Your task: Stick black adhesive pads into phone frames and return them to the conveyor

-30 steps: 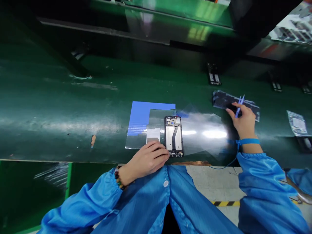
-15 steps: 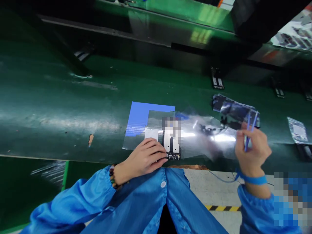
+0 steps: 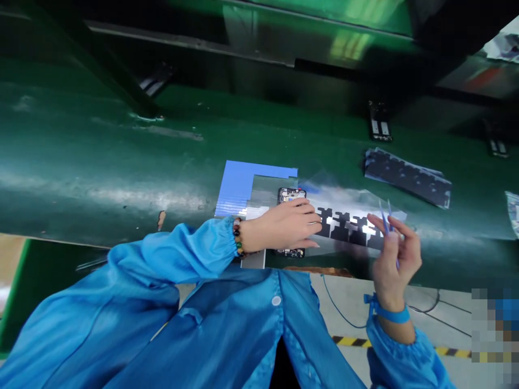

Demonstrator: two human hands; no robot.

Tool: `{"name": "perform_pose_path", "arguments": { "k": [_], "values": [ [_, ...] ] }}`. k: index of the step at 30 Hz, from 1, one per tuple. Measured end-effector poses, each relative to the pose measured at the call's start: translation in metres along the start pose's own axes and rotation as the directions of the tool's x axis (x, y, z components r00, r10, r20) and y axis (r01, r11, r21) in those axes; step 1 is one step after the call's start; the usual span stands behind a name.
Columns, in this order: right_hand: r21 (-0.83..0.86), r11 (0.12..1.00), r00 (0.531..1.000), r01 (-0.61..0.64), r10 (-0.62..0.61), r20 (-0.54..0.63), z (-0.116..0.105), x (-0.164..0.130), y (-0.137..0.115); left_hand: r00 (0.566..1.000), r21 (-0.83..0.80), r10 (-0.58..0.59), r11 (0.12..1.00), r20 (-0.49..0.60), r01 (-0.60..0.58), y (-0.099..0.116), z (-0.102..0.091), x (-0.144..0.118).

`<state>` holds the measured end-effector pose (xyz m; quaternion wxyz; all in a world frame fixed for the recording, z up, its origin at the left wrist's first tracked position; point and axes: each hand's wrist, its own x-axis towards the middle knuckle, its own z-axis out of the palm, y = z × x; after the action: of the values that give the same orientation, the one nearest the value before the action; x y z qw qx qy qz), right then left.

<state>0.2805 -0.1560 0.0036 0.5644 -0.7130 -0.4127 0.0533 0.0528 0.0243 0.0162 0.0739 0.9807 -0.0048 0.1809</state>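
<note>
A phone frame (image 3: 290, 193) lies opened on a clear film over a blue mat (image 3: 237, 183) on the green belt (image 3: 101, 162). My left hand (image 3: 284, 226) lies flat across the phone frame, and its fingertips touch the left end of a clear sheet of black stickers (image 3: 346, 226). My right hand (image 3: 391, 254) is at the sheet's right end and grips blue tweezers (image 3: 385, 215), tips pointing up. I cannot tell whether the right hand also holds the sheet's edge.
A stack of dark sticker sheets (image 3: 407, 175) lies further back on the right. More phone frames (image 3: 379, 127) ride the belt behind it. A bagged part (image 3: 513, 210) shows at the right edge. A blue wrist-strap cord (image 3: 336, 308) hangs below the belt's edge.
My right hand brought a sticker sheet from the back-right stack down beside the phone frame. My left hand moved from the phone's left side across it to the sheet.
</note>
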Motion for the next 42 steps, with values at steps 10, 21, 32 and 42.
{"name": "perform_pose_path", "arguments": {
  "k": [10, 21, 32, 42],
  "values": [
    [0.282, 0.898, 0.941, -0.338, 0.327, 0.09, 0.019, 0.004, 0.004, 1.0, -0.039, -0.011, 0.999, 0.006, 0.011, -0.001, 0.012, -0.004],
    [0.112, 0.928, 0.935, -0.355, 0.355, 0.02, 0.019, 0.0, -0.001, 0.996, -0.135, -0.079, 0.987, 0.052, 0.085, -0.003, 0.008, -0.004],
    [0.406, 0.813, 0.895, -0.418, 0.446, 0.029, 0.028, 0.014, 0.0, 0.998, -0.173, -0.062, 0.983, 0.02, 0.064, -0.008, 0.008, -0.006],
    [0.347, 0.883, 0.944, -0.316, 0.328, 0.025, 0.071, -0.007, -0.018, 0.898, -0.266, -0.434, 0.86, 0.069, 0.436, -0.058, -0.016, -0.041]
  ]
}}
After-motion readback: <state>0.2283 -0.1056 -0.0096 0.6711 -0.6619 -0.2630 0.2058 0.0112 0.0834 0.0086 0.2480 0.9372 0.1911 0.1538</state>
